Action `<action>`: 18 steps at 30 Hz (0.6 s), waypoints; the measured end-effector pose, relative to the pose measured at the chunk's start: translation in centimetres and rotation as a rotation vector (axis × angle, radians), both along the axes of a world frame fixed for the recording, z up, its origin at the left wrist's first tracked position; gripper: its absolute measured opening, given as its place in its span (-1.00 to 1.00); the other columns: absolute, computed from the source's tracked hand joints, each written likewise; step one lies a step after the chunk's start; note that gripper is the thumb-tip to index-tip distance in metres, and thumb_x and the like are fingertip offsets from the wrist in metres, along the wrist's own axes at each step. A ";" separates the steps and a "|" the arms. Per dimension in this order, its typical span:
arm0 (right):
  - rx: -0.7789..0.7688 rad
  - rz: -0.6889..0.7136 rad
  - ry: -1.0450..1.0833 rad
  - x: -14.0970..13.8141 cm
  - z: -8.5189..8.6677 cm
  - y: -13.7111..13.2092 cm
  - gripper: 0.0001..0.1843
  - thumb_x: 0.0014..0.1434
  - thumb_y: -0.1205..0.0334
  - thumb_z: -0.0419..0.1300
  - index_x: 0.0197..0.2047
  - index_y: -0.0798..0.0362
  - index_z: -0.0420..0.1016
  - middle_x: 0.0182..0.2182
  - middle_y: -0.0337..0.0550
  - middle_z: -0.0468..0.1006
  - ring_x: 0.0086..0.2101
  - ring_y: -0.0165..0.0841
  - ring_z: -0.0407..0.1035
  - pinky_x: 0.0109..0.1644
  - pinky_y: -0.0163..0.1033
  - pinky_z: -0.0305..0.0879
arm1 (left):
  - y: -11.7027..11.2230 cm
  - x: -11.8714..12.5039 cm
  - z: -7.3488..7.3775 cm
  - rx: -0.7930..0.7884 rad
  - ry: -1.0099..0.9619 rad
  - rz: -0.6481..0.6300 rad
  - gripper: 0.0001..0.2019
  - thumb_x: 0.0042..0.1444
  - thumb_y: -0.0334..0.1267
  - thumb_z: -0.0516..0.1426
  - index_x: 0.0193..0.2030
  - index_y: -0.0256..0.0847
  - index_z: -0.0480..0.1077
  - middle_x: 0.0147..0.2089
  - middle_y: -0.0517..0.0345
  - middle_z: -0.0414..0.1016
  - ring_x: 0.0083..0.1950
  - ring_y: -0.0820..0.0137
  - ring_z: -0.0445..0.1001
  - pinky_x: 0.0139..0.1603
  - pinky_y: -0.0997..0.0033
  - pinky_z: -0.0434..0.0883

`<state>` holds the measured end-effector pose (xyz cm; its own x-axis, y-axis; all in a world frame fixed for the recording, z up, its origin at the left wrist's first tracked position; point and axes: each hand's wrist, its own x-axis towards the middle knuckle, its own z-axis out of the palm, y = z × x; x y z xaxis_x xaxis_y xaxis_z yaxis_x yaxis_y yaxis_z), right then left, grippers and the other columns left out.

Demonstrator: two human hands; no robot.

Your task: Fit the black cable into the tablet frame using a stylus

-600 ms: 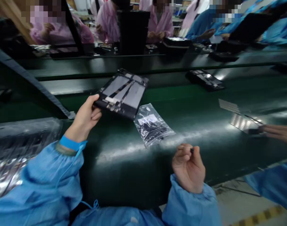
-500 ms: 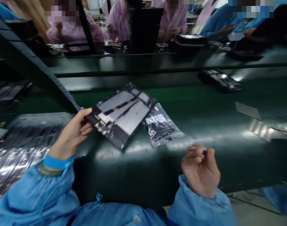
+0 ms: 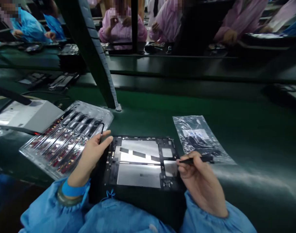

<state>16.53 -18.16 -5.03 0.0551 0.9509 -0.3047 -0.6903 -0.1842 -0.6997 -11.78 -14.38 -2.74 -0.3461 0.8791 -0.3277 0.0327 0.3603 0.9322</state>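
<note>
Two bare hands in blue sleeves are working over an opened tablet frame [image 3: 140, 163] that is lying flat on the green belt [image 3: 247, 129], close to the person's body and directly between the hands. The left hand [image 3: 91, 158] is resting against the frame's left edge, its fingers [image 3: 104, 142] stretched out and loosely spread, pressing on the upper left corner rather than wrapping around anything. The right hand [image 3: 200, 181] is pinching a thin black tool [image 3: 199, 159] between thumb and forefinger, holding it nearly level, with its tip lying over the right-hand border of the frame. Inside the frame, pale grey panels are showing, crossed by dark strips. Just to the right of the frame, a clear plastic bag [image 3: 199, 137] with dark small parts inside is lying flat on the belt, its near end passing under the tool. To the left, a clear tray [image 3: 65, 137] of long narrow parts is sitting tilted beside the left hand, and beyond it a grey box [image 3: 24, 115] is standing on the bench. A dark slanted post [image 3: 94, 55] is rising from the belt behind the tray. Across the line, people in pink coats [image 3: 123, 27] are working at their own stations.
</note>
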 end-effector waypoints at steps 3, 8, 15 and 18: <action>-0.008 0.061 -0.013 -2.9 0.2 0.3 -0.73 -0.09 0.12 0.47 -0.44 0.08 0.50 -0.49 -0.19 0.63 -0.50 -0.41 0.54 -0.42 -0.47 0.49 | -0.9 2.3 -0.1 0.113 -0.105 -0.097 -0.75 -0.02 -0.15 0.27 -0.18 -0.17 0.54 -0.30 0.10 0.60 -0.73 0.68 0.01 -0.73 0.57 -0.04; -0.041 0.082 0.061 -6.4 0.1 0.3 -0.71 -0.05 0.13 0.45 -0.37 0.08 0.46 -0.49 -0.22 0.61 -0.46 -0.40 0.55 -0.43 -0.47 0.47 | -2.4 5.6 -0.7 0.343 -0.117 -0.478 -0.78 -0.01 -0.31 0.26 -0.17 -0.11 0.55 0.06 -0.01 0.53 -0.70 0.68 0.16 -0.69 0.53 0.17; -0.046 0.094 0.144 -8.2 0.4 0.3 -0.77 -0.02 0.20 0.43 -0.40 0.06 0.47 -0.50 -0.28 0.60 -0.49 -0.47 0.52 -0.41 -0.48 0.47 | -2.6 6.2 -1.2 0.580 -0.110 -0.451 -0.78 0.04 -0.42 0.24 -0.20 -0.04 0.56 -0.18 0.15 0.63 -0.18 0.34 0.60 -0.21 0.42 0.56; -0.059 0.099 0.156 -8.7 0.5 0.4 -0.78 -0.03 0.20 0.44 -0.41 0.07 0.49 -0.49 -0.30 0.60 -0.50 -0.47 0.51 -0.39 -0.47 0.49 | -2.6 5.9 -1.4 0.612 -0.093 -0.434 -0.80 0.05 -0.43 0.23 -0.22 -0.04 0.56 -0.20 0.14 0.63 -0.15 0.33 0.60 -0.13 0.38 0.58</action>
